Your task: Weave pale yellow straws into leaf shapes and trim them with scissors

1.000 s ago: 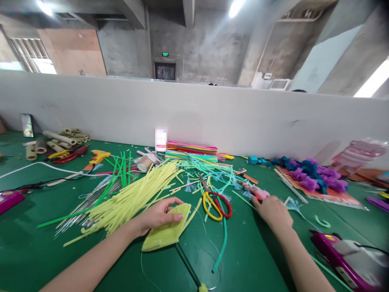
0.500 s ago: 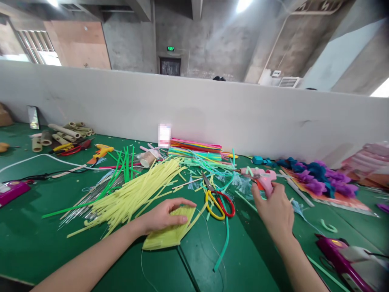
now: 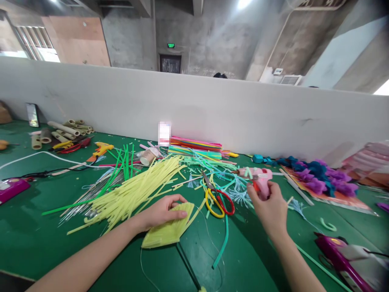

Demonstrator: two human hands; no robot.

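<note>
My left hand [image 3: 165, 213] is closed on a yellow fan-shaped piece [image 3: 162, 234] that looks made of pipe cleaners side by side, thumb on top. A thin dark stick [image 3: 187, 263] runs from beneath it toward the bottom edge. In my right hand [image 3: 271, 209] is a pink hot glue gun [image 3: 260, 177], its nozzle pointing left, fingers wrapped round the handle. Between my hands lie scissors [image 3: 219, 202] with red and yellow handles. Behind my left hand spreads a big heap of yellow pipe cleaners [image 3: 138, 188].
Purple and blue fluffy shapes [image 3: 322, 176] lie at the right. A purple power strip [image 3: 340, 259] sits at lower right. Bamboo tubes [image 3: 68, 130] and a yellow glue gun [image 3: 103, 149] are at back left. A white partition [image 3: 121, 105] stands behind the green table.
My right hand and the pink glue gun have shifted slightly left and turned a little. My left hand has tilted slightly with the yellow piece, and more of the stick's lower end shows.
</note>
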